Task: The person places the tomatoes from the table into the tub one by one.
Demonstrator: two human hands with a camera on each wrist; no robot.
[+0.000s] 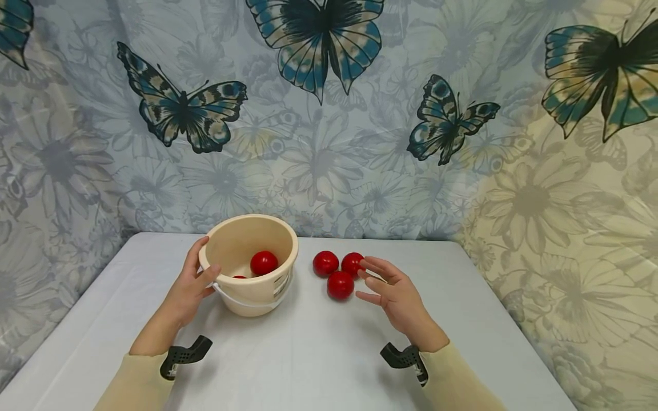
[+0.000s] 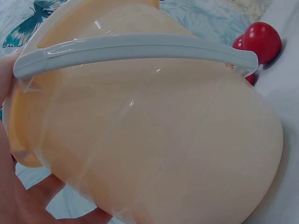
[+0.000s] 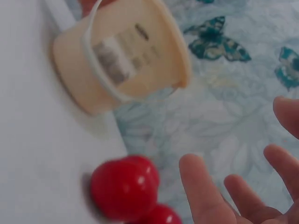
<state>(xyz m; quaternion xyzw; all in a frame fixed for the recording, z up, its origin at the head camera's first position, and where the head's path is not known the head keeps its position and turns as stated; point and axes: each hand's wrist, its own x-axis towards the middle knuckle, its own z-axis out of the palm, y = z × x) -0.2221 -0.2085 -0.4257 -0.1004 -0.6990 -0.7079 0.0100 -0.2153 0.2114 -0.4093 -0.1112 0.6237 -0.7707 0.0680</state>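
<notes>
A cream plastic bucket stands on the left of the table, leaning a little with its mouth toward me. My left hand grips its rim from the left, thumb in front. One glossy red ball shows inside, and the top of another red ball peeks over the near rim. The pale handle hangs down across the bucket's front. To the right, three red balls lie in a cluster. Beside them my right hand hovers with spread fingers, holding nothing; whether it touches the far right ball is unclear.
A white cloth covers the table. Behind and beside it hangs a curtain with butterflies and flowers. Each wrist carries a black strap mount.
</notes>
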